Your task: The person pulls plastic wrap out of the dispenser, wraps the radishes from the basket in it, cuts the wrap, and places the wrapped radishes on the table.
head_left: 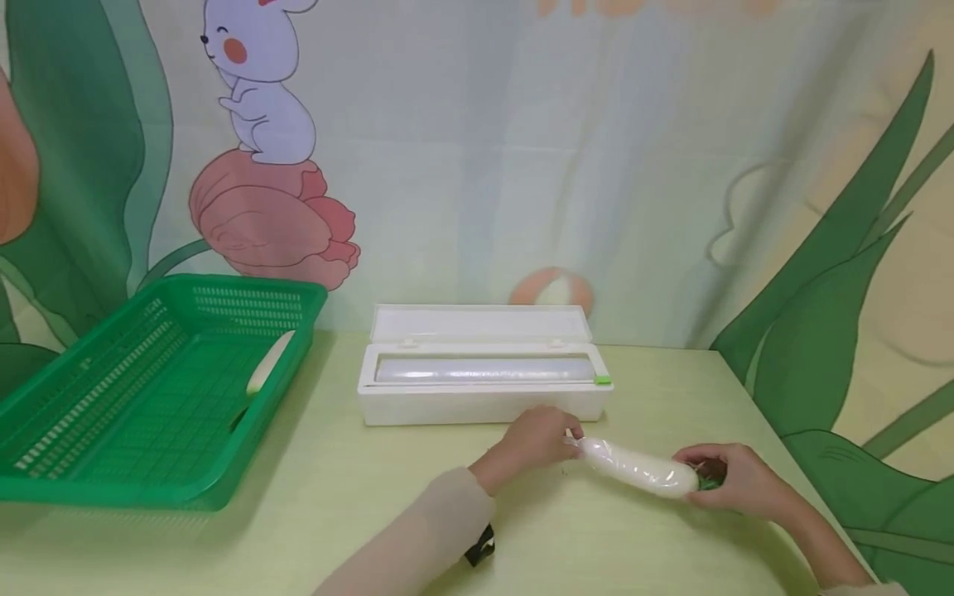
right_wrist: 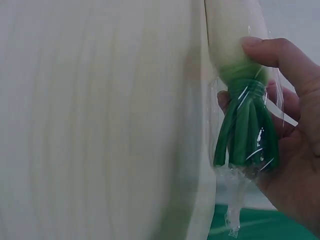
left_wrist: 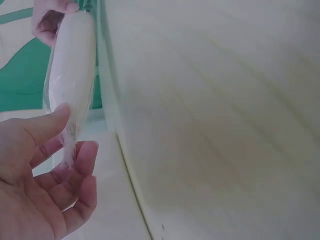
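Note:
A white radish (head_left: 633, 470) wrapped in clear plastic film is held above the table between both hands. Its leafy green stub (right_wrist: 248, 127) shows through the film, with a twisted tail of film beyond it. My right hand (head_left: 745, 480) grips the radish at that green end, thumb on the white flesh. At the tapered end, my left hand (head_left: 538, 437) has its thumb and curled fingers about the twisted film end (left_wrist: 68, 150). Just behind the left hand stands a white cling film dispenser (head_left: 484, 404), lid raised, with a roll of film (head_left: 484, 370) inside.
A green plastic basket (head_left: 224, 488) stands at the left with another white radish (head_left: 270, 362) in it. A small black object (head_left: 480, 546) lies by the left forearm. A printed cloth (head_left: 447, 207) hangs behind the pale green table (head_left: 298, 530).

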`<state>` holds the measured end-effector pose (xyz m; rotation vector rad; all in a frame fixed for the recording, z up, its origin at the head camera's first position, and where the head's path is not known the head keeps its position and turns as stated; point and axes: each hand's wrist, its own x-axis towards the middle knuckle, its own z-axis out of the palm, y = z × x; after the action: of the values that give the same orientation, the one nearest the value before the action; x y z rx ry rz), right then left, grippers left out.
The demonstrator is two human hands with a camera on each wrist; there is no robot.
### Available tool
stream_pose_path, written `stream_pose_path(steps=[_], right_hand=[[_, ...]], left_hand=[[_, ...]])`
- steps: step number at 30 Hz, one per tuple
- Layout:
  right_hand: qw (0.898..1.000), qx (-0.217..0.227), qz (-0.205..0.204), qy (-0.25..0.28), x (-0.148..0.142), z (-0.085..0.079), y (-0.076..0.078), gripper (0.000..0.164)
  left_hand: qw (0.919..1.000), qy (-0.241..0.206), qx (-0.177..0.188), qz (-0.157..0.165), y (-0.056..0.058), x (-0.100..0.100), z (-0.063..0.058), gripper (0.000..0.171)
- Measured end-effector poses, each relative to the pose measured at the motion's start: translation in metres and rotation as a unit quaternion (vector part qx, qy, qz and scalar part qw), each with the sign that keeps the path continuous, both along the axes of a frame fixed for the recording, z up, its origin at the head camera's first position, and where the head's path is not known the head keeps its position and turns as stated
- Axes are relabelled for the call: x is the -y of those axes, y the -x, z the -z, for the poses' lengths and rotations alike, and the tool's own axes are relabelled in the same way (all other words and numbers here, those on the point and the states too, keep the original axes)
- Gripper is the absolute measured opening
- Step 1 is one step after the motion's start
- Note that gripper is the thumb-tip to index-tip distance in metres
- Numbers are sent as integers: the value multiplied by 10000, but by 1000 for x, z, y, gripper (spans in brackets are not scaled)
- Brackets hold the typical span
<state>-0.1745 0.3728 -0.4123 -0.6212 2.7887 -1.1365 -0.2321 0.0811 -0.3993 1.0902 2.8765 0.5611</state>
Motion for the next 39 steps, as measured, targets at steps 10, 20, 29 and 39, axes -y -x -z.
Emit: stream_pose_path(steps=[10,20,29,39], right_hand=[[9994,215,259,-15,-48,6,-9,40],[9969,218,675,-329,-55,9,-13,41],[9766,185,1922,-950,-46,7,-8,50],[9440,317,2654,-1934,-22,-8,0,61]], left_hand=[[9983,388,-204,-388,-3,-61,13,19],[9965,380,356,-653,-3,-74,10,35],[9963,-58,703,-496,-2,-54,7,41],[9932,-919,701,-99,-12,7,-9,34]])
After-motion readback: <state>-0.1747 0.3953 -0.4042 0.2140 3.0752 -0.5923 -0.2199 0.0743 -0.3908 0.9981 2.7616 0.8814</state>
